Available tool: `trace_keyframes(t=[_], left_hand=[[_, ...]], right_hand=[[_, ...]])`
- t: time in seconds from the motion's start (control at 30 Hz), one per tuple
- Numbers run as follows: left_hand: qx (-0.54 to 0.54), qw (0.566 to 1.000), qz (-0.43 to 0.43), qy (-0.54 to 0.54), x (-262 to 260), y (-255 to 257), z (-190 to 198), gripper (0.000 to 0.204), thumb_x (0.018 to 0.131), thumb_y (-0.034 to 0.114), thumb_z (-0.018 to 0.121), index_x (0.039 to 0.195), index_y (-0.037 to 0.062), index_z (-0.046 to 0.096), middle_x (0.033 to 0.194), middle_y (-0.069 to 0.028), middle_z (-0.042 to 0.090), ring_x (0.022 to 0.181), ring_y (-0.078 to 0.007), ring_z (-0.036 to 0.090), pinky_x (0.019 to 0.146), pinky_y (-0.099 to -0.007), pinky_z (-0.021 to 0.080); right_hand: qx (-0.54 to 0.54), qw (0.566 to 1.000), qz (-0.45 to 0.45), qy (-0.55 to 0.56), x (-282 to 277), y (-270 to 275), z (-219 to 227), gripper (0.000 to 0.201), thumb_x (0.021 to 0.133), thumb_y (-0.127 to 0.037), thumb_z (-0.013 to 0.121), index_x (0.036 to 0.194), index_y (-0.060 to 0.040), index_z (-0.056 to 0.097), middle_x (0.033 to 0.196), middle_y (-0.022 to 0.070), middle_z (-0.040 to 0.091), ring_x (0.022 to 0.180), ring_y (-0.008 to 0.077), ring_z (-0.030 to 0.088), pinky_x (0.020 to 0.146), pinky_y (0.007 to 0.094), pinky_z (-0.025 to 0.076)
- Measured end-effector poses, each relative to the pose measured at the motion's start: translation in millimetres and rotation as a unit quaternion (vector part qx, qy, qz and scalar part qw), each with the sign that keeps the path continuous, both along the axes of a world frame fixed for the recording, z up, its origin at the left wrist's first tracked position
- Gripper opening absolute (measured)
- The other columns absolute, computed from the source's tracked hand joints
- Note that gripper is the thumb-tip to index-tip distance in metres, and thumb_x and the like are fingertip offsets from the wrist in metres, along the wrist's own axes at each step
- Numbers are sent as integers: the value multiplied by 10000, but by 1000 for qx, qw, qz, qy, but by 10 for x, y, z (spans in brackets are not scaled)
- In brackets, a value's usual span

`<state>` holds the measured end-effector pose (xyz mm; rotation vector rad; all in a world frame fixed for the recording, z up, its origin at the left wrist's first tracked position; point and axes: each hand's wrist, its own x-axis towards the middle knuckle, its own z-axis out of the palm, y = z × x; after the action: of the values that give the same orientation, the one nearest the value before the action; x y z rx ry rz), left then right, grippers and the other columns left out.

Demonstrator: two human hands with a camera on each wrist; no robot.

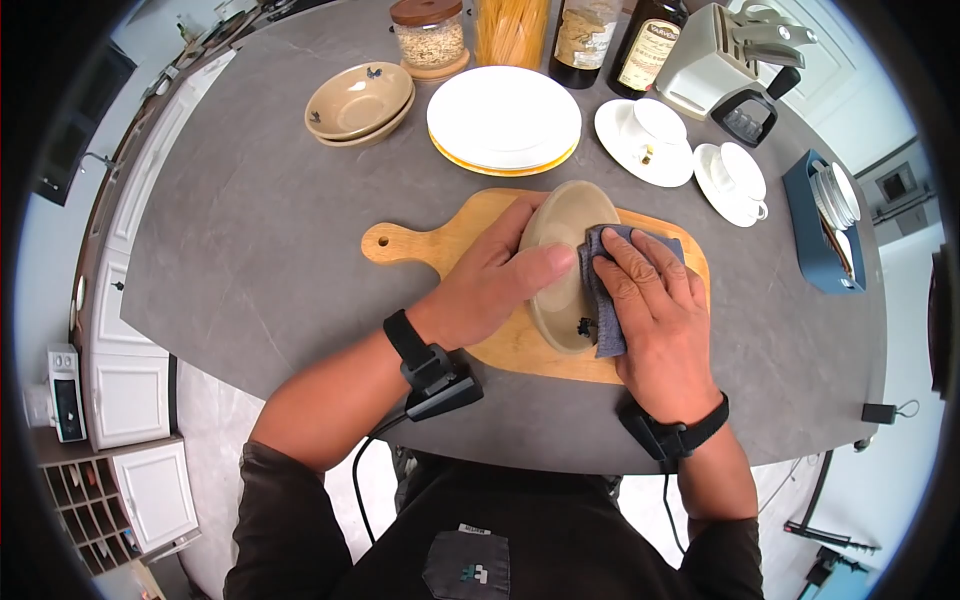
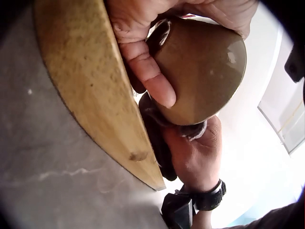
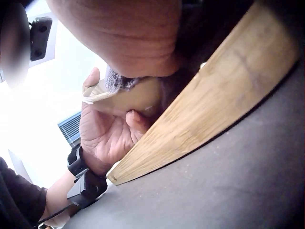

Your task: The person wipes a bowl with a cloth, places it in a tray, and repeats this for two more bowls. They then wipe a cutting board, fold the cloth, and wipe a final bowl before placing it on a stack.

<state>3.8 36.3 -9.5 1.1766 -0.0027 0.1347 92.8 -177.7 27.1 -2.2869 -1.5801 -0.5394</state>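
A beige bowl (image 1: 570, 215) with a small dark motif inside is held tilted on its side over the wooden cutting board (image 1: 515, 350). My left hand (image 1: 485, 285) grips it at the left, thumb over the inner face and fingers on the outside. Over the bowl's right side lies a folded grey-blue cloth (image 1: 606, 335), which my right hand (image 1: 660, 330) holds against the rim and inner face. In the left wrist view, the bowl's smooth outer side (image 2: 205, 71) faces the camera, with a left finger along it. The right wrist view shows the cloth (image 3: 116, 82) bunched over the rim.
Behind the board stand two stacked beige bowls (image 1: 350, 105), white plates (image 1: 505, 115) and white cups on saucers (image 1: 640, 150). Farther back are a jar (image 1: 430, 40), pasta (image 1: 510, 30), dark bottles (image 1: 648, 50) and a toaster (image 1: 705, 60). A blue bin (image 1: 815, 240) sits at the right edge.
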Motion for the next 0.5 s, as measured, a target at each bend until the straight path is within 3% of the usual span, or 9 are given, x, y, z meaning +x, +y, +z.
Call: trace_keyframes(t=[0.33, 0.43, 0.5], left_hand=[[-1, 1000, -2, 2, -5, -2, -1, 651, 1055, 421, 723, 1520, 25, 496, 1362, -66, 600, 1246, -128, 571, 1071, -330, 499], [-12, 1000, -2, 3, -9, 22, -16, 650, 1054, 422, 724, 1518, 25, 499, 1370, -68, 602, 1255, -133, 573, 1082, -338, 497], [-46, 999, 0, 7, -23, 21, 1, 654, 1055, 423, 720, 1522, 25, 494, 1377, -71, 604, 1266, -137, 574, 1091, -345, 496]], right_hand=[[19, 986, 71, 152, 36, -97, 77, 520, 626, 70, 750, 1132, -44, 727, 1232, 89, 748, 1140, 344, 637, 977, 460, 496], [30, 968, 145, 203, 69, -98, 120, 493, 633, 55, 774, 1115, -42, 732, 1179, 95, 765, 1095, 340, 652, 933, 449, 517], [80, 928, 224, 286, 49, -81, 126, 460, 641, 27, 806, 1091, -45, 738, 1147, 98, 776, 1049, 327, 664, 891, 438, 534]])
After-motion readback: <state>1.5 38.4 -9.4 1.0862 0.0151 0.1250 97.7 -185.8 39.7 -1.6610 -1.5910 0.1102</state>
